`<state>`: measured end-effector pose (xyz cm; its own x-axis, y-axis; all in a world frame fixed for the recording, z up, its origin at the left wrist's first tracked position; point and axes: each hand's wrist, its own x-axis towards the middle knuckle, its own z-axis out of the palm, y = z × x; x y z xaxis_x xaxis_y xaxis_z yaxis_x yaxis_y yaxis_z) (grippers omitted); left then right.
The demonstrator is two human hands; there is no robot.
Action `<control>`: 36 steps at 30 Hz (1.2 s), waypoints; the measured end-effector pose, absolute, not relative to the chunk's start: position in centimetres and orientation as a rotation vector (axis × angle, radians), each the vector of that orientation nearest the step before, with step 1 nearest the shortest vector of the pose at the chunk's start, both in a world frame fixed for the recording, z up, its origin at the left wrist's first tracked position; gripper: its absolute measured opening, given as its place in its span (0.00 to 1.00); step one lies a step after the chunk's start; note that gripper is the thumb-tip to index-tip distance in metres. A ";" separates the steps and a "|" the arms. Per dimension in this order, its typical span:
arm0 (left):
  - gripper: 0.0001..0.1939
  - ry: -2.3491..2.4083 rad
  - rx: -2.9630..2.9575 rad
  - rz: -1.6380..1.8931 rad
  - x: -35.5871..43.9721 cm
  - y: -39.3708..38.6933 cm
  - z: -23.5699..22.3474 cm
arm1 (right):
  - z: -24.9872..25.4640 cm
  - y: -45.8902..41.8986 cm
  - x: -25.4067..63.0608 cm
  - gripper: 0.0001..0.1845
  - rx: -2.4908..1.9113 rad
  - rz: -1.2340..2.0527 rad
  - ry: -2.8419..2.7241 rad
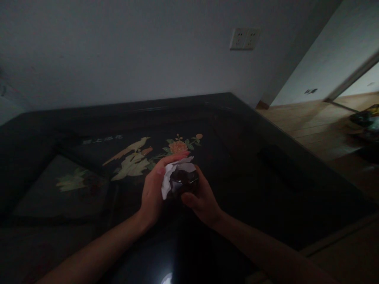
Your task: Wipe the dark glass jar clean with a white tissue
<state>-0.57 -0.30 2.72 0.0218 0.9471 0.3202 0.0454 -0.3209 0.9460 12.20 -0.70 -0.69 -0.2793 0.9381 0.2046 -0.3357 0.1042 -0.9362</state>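
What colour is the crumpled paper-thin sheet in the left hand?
The crumpled paper-thin sheet is white, dimly lit; the head view shows it best.

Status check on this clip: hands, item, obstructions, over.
Left grip on white sheet, partly around dark glossy object. Right grip on object's right side. No obstruction seen at either; dim light obscures object's details.

Hands [152, 186] curled close together, forearms [108, 238] extended
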 end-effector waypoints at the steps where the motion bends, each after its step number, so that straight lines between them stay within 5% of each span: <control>1: 0.21 1.073 1.544 1.440 -0.5 -0.5 2.8 | -0.5 -0.7 12.2 0.37 -0.693 1.441 -1.238; 8: 0.19 1.078 2.043 1.492 -0.3 -1.2 1.9 | -0.5 -0.2 12.4 0.31 -0.786 1.398 -1.144; 17: 0.21 1.099 1.667 1.389 -1.0 -0.4 4.0 | 0.0 0.3 12.8 0.30 -0.787 1.340 -1.181; 36: 0.20 0.993 2.023 1.392 -1.3 0.6 2.7 | -1.3 -0.2 12.1 0.32 -0.774 1.442 -1.185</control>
